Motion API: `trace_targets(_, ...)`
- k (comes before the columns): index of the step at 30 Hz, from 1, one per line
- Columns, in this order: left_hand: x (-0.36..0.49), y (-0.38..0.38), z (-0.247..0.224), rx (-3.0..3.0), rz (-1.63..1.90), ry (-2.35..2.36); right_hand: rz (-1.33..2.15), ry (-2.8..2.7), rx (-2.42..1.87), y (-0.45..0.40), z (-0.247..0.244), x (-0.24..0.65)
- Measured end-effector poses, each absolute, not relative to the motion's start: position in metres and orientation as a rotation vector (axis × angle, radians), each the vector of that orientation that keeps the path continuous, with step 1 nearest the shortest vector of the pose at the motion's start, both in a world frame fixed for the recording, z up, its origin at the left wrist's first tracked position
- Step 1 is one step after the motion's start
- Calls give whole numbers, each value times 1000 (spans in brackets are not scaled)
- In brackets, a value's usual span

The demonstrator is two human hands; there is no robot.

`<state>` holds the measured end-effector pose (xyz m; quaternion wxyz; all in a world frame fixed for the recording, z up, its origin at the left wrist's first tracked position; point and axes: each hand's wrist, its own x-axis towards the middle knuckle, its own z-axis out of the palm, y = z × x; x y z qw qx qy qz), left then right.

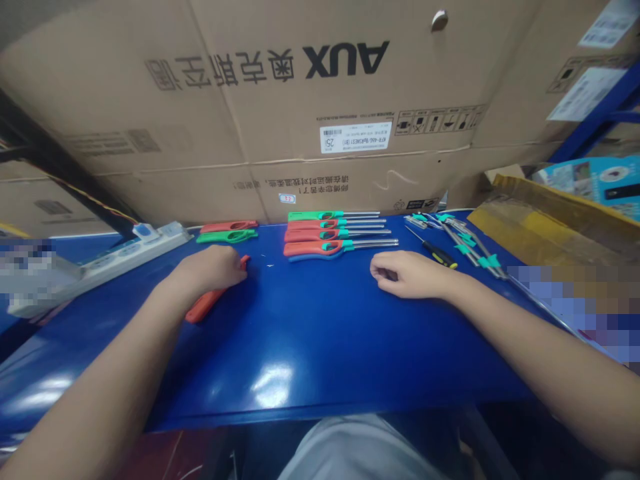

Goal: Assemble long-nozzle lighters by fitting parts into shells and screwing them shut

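Observation:
My left hand (215,270) is closed around a red lighter handle (204,305) without a metal tube, low over the left part of the blue table. Behind it lie a red handle (227,227) and a green handle (225,237). In the middle, several lighters with metal tubes (313,249) lie in a stack of rows, red, green and blue. My right hand (407,273) rests on the table to their right, fingers curled together with nothing visible in them. Just behind it is a black and yellow screwdriver (440,255).
Loose metal tubes with teal pieces (465,241) lie at the back right, beside a taped cardboard box (530,220). A white power strip (125,257) lies on the left. Large cartons (280,133) stand behind the blue table (320,347).

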<state>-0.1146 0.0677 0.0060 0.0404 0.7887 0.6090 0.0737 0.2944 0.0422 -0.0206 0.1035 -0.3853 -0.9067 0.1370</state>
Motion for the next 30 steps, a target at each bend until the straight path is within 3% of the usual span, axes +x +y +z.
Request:
trace_targets(6,-77,32,25,2331,-200,1574,397,-2694,-1146,42,-18,295)
trace_targets(10,-43,9,21,2489,-110,1250,401,-2664,-1078,35,-16,289)
trace_targets(17,1,-11,-13,2799,387,821,394,-2716,-733,13,-23,263)
trace_targets(23,8,-12,-25,2876,497,722,299,-2814,-607,9,-32,253)
trace_targets(30,1,-6,-26,2748,544,816,446,-2810,-804,13,-18,264)
